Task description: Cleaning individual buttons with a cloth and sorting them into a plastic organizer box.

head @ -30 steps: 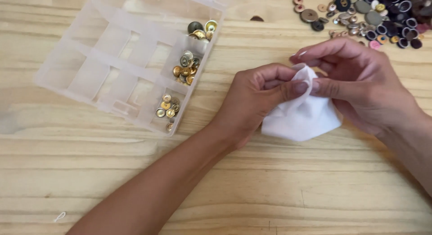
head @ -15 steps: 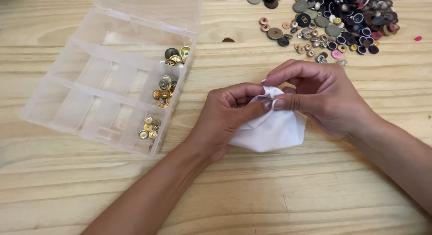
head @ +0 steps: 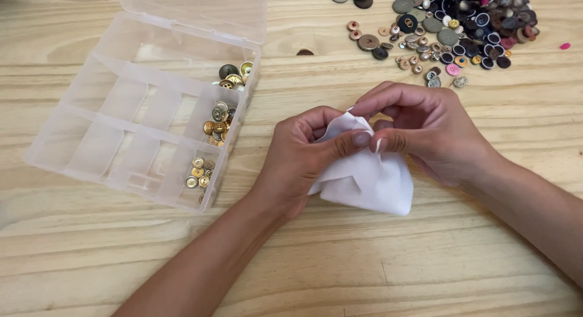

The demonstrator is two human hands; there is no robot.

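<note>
White cloth (head: 370,180) pinched between both hands (head: 364,144), bare wooden tabletop (head: 364,262) below.

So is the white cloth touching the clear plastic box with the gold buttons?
Apart. The head view shows bare wooden table between the white cloth and the clear plastic box; both hands pinch the cloth.

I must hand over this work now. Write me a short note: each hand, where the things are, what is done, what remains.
Left hand: pinches the top of the white cloth.
Right hand: pinches the same cloth top from the other side.
Cloth rests on the wooden table.
Done: gold-coloured metal buttons lie in three compartments on one side of the clear plastic box, lid open.
Left: a mixed pile of buttons lies loose on the table beyond the hands; the other compartments hold nothing.
</note>
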